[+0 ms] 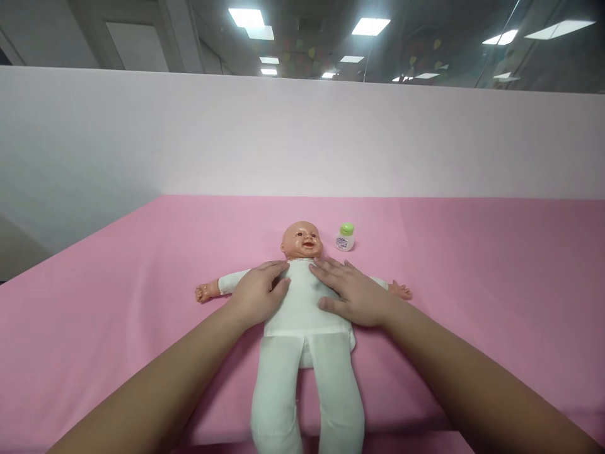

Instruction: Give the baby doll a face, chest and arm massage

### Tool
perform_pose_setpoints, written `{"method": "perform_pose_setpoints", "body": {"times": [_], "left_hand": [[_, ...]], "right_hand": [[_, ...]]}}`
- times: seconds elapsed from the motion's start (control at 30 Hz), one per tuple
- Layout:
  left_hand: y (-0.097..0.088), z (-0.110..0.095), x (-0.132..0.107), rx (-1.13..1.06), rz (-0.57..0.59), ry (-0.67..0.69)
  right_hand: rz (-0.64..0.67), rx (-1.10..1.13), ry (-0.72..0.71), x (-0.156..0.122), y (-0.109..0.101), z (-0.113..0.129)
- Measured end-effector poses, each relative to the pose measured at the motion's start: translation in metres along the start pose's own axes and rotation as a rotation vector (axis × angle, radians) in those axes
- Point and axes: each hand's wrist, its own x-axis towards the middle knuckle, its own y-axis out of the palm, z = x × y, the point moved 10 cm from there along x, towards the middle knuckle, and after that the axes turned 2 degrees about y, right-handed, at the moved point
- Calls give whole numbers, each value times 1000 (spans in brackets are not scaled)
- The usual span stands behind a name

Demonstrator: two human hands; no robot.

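A baby doll (307,315) with a hard head and a white cloth body lies on its back, head away from me and arms spread to both sides. My left hand (261,291) rests on the doll's shoulder and chest at the left, fingers stretched out. On the other side, my right hand (352,293) lies flat over the chest and shoulder, its fingers extended and slightly apart. Neither hand grips anything. Just right of the doll's head stands a small clear bottle (345,241) with a green cap, apart from my fingers.
A pink cloth (142,302) covers the table, and the doll's legs reach its front edge. A plain white wall or panel (302,139) rises behind the table. Above it, glass (312,38) shows bright ceiling lights.
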Motion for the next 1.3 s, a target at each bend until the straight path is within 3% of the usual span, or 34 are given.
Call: {"method": "perform_pose_setpoints", "body": {"times": [0.1, 0.17, 0.27, 0.37, 0.43, 0.6, 0.8, 0.93, 1.07, 1.13, 1.2, 1.3], "left_hand": [[-13, -14, -6, -49, -65, 74], [-21, -42, -14, -136, -61, 231], [-14, -93, -34, -316, 127, 498], [3, -114, -45, -405, 305, 577], [12, -107, -40, -373, 318, 543], [22, -66, -18, -183, 259, 367], [19, -36, -6, -44, 129, 209], [13, -10, 1, -57, 28, 78], [13, 5, 5, -95, -1, 27], [13, 6, 5, -103, -3, 28], [13, 6, 5, -108, -7, 30], [12, 5, 4, -98, -12, 22]], "right_hand": [[-80, 4, 80, -1, -10, -17], [-135, 43, 110, -3, -16, -25], [-165, 106, 129, -4, -17, -30], [-169, 122, 137, -4, -16, -30], [-170, 128, 140, -5, -16, -28], [-171, 121, 133, -5, -16, -25], [-207, 40, 113, -4, -18, -22], [-239, -24, -79, -13, -25, 22], [-80, 62, -426, -35, -13, 92], [5, 123, -520, -42, -5, 112], [62, 153, -522, -41, 2, 115], [64, 132, -408, -27, 7, 92]]}}
